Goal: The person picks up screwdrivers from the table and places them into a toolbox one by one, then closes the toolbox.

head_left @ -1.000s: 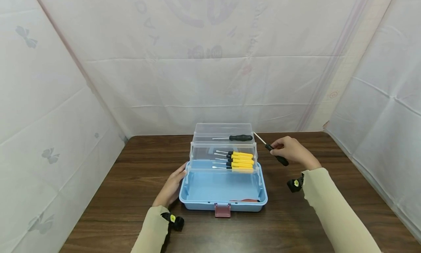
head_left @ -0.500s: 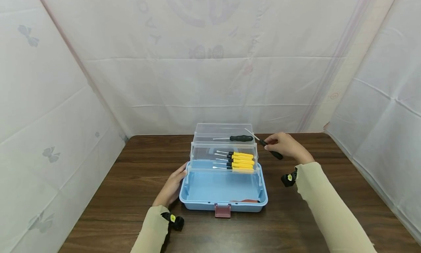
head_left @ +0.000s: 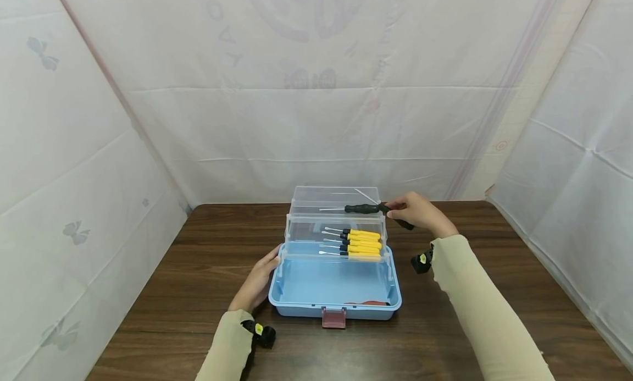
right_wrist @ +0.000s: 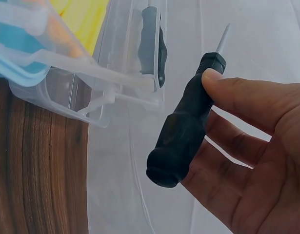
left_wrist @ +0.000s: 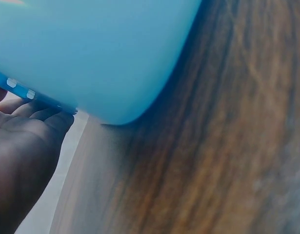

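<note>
A light blue toolbox (head_left: pixel 296 312) stands on the table with its clear tiered trays raised at the back. My left hand (head_left: pixel 258 279) grips its left side; in the left wrist view the fingers (left_wrist: pixel 40 117) reach the rim. Between thumb and fingers, my right hand (head_left: pixel 420 211) pinches a black-handled screwdriver (right_wrist: pixel 181 126) beside the upper tray. Its shaft slants up and left over that tray in the head view. Another black screwdriver (head_left: pixel 362 209) lies in the upper tray (head_left: pixel 303 209). Several yellow-handled screwdrivers (head_left: pixel 365 243) lie in the lower tray.
Something red (head_left: pixel 371 302) lies at the front right inside the box. A dark red latch (head_left: pixel 333 318) hangs from the front wall. Brown wood table (head_left: pixel 212 249) surrounds the box, and white sheeting (head_left: pixel 237 133) rises behind the table and at both sides.
My right hand has moved left and slightly up with the screwdriver, bringing its shaft over the upper tray. The left hand stays at the toolbox's side.
</note>
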A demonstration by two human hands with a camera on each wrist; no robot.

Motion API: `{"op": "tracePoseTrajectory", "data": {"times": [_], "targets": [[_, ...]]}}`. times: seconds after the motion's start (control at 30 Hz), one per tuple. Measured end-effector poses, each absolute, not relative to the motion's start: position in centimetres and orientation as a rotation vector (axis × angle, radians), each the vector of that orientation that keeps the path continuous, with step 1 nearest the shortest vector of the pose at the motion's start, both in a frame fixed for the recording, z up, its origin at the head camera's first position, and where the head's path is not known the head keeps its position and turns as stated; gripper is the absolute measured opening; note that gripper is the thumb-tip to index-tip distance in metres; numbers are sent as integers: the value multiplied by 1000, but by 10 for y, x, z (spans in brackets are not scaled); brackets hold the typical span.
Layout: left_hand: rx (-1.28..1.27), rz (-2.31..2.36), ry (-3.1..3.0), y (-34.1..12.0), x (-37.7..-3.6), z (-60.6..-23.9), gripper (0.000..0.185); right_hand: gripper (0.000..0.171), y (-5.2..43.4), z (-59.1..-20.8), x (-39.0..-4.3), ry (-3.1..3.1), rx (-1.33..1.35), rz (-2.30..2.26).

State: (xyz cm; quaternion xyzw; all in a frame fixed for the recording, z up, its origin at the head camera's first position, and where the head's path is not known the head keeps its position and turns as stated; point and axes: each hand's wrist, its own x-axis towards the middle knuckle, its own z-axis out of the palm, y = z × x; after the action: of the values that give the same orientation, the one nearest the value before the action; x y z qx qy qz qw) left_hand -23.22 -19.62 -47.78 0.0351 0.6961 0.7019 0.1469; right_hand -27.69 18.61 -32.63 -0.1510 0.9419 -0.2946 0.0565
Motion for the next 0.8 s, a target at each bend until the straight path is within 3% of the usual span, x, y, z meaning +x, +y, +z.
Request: {"op": "tracePoseTrajectory", "data": {"times": [0.8], "targets": [[109,2038,1986,-196,-231,-477,52,31,148,-323,-289,2890,-480,-926]]}}
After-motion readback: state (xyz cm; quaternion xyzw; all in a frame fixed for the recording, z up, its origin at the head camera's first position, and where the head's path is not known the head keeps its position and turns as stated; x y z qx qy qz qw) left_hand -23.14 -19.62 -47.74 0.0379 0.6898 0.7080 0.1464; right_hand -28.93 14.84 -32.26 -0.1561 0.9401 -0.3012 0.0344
